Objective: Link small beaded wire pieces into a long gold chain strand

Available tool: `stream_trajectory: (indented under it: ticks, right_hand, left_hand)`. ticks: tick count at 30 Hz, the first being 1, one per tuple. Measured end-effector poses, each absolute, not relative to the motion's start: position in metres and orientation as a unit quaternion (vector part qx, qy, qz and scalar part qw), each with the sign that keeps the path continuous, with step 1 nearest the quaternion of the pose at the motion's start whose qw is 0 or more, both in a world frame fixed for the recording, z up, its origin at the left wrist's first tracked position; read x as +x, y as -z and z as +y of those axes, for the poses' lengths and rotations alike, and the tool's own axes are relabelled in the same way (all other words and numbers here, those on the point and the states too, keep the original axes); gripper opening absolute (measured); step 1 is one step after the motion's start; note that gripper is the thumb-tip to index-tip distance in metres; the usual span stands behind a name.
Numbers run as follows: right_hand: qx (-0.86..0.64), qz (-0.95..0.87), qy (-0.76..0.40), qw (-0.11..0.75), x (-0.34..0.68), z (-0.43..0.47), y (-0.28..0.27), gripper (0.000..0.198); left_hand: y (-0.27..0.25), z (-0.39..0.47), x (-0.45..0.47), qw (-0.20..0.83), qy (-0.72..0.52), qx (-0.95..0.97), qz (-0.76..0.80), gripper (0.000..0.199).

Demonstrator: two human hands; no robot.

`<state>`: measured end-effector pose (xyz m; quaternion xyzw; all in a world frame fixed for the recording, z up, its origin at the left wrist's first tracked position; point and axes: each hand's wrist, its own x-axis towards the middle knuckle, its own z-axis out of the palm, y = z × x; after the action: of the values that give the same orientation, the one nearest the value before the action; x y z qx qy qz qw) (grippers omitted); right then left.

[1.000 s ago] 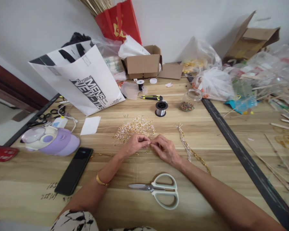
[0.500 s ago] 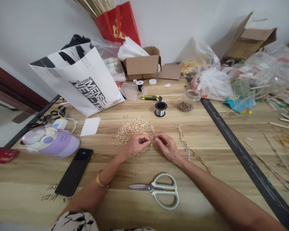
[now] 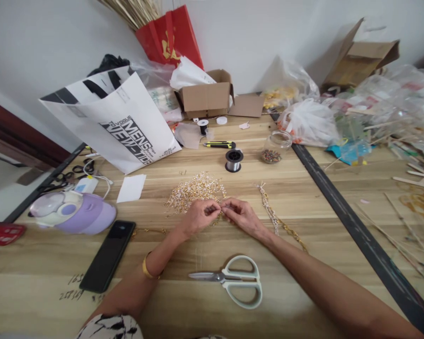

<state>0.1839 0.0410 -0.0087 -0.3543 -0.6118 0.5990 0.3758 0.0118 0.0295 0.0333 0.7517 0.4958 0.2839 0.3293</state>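
Observation:
My left hand (image 3: 201,216) and my right hand (image 3: 240,215) meet fingertip to fingertip at the near right edge of a heap of small gold and clear beads (image 3: 194,189). Both are pinched closed. What lies between the fingertips is too small to make out. To the right of my right hand, a beaded strand (image 3: 268,207) and a gold chain (image 3: 294,233) lie on the wooden table (image 3: 183,306). Part of another gold strand (image 3: 150,230) shows left of my left wrist. Scissors (image 3: 229,278) with pale handles rest between my forearms, their blades pointing left.
Beyond the beads are a wire spool (image 3: 233,161), a utility knife (image 3: 219,144) and a glass jar (image 3: 276,147) with beads in it. A phone (image 3: 108,255) and a purple bottle (image 3: 74,212) lie on the left. A white paper bag (image 3: 116,122) leans behind them.
My right hand has moved slightly left, closing the small gap, and its fingertips now touch those of my left hand. The view has shifted a little.

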Motion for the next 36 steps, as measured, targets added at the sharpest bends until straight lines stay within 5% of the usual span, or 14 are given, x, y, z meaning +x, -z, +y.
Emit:
stream_trajectory:
  ticks: [36]
  right_hand:
    - [-0.332, -0.622, -0.624, 0.336, 0.188, 0.044, 0.002, 0.029]
  left_hand:
    - [-0.031, 0.032, 0.010, 0.334, -0.268, 0.762, 0.486, 0.008]
